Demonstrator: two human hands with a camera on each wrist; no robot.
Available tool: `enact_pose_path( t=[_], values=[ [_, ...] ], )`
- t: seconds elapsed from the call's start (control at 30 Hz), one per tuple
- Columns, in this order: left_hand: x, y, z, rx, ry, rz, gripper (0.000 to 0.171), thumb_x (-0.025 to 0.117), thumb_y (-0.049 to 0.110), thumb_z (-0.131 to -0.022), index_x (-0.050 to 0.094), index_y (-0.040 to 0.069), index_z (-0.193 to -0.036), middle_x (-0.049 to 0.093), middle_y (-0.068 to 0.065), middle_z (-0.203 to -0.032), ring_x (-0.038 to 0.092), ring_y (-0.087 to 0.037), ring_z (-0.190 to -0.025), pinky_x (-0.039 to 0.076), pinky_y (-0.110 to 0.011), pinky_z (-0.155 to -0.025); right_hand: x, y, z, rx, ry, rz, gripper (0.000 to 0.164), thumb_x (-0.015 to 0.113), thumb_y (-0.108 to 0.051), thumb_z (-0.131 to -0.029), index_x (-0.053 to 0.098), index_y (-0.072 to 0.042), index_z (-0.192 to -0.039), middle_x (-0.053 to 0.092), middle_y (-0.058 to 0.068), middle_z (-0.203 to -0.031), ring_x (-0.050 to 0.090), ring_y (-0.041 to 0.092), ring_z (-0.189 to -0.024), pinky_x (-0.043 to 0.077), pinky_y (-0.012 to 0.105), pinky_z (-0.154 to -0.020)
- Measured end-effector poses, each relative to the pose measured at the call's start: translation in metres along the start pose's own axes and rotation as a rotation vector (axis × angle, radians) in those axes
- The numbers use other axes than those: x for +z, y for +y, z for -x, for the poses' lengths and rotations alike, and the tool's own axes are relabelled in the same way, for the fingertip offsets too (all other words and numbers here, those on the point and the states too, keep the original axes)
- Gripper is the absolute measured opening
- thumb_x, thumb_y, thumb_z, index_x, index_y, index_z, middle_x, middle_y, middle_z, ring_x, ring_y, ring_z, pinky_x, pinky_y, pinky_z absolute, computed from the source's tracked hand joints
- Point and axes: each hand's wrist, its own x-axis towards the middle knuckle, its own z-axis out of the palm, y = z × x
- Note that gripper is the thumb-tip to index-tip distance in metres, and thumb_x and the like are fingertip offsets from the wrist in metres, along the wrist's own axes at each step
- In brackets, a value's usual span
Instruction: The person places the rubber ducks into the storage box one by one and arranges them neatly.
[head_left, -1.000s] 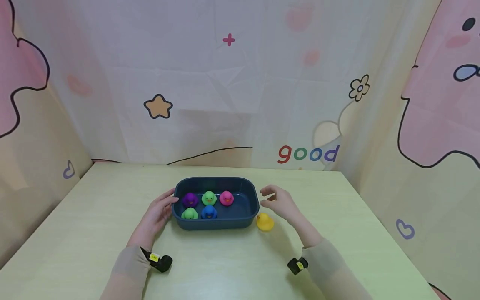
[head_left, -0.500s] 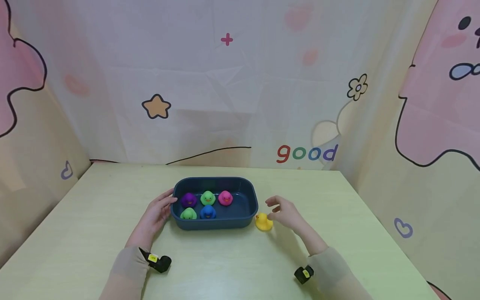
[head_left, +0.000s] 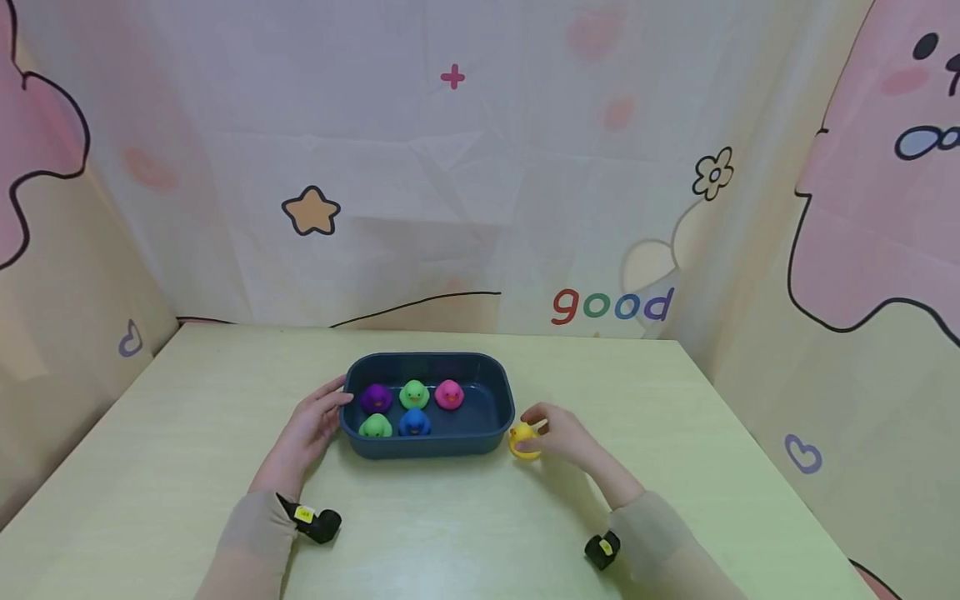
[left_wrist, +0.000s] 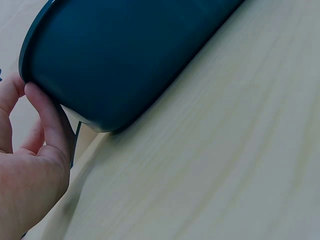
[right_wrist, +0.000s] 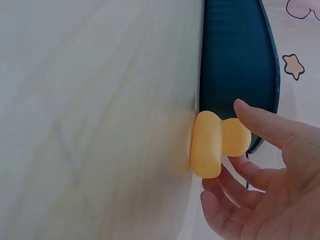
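A dark blue rectangular basin [head_left: 427, 447] stands on the table with several small rubber ducks in it. My left hand [head_left: 309, 423] holds the basin's left end, thumb at the rim and fingers along the outside. A yellow rubber duck [head_left: 519, 435] sits upright on the table, close beside the basin's right front corner. Around this duck my right hand [head_left: 564, 433] curls its thumb and fingers. In the right wrist view the thumb lies by the yellow duck's head [right_wrist: 236, 137], and the other fingers are partly hidden behind it.
Inside the basin are a purple duck [head_left: 377, 398], two light green ducks, a pink duck [head_left: 449, 395] and a blue duck [head_left: 414, 422]. They gather toward its left and middle. A pale wooden table [head_left: 420, 533] lies beneath, with printed curtains [head_left: 405, 167] behind and at both sides.
My right hand has come down and toward the yellow duck from beside the basin's right end, and its thumb and fingers now surround the duck. The left hand has kept its place.
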Motion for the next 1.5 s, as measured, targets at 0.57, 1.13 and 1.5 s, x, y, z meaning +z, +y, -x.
enact_pose_path(
  t=[0.57,1.13,1.5],
  values=[
    [0.001,0.001,0.0,0.008,0.005,-0.013,0.057,0.051,-0.002,-0.096,0.031,0.004,-0.149,0.068,0.009,-0.089,0.061,0.003,-0.07,0.05,-0.009,-0.064,0.007,-0.005,-0.004,0.073,-0.022,0.08,0.038,0.082,-0.017,-0.078,0.055,-0.002,-0.099,0.058,0.009,-0.091,0.051,0.021,-0.082,0.048,0.026,-0.069],
    [-0.001,-0.001,-0.001,0.013,-0.011,-0.007,0.048,0.053,-0.002,-0.096,0.041,0.009,-0.141,0.069,0.009,-0.093,0.062,0.002,-0.072,0.051,-0.01,-0.067,-0.006,-0.007,0.004,0.042,-0.007,0.114,0.029,0.08,-0.014,-0.079,0.06,-0.002,-0.098,0.063,0.008,-0.092,0.056,0.021,-0.084,0.051,0.031,-0.073],
    [-0.001,-0.002,0.0,0.015,-0.007,-0.017,0.045,0.053,-0.001,-0.096,0.044,0.01,-0.138,0.069,0.01,-0.094,0.062,0.002,-0.074,0.051,-0.01,-0.068,-0.019,0.002,-0.002,0.034,-0.003,0.172,0.025,0.075,-0.008,-0.083,0.061,-0.003,-0.103,0.061,0.009,-0.095,0.052,0.023,-0.085,0.05,0.032,-0.078]
  ],
)
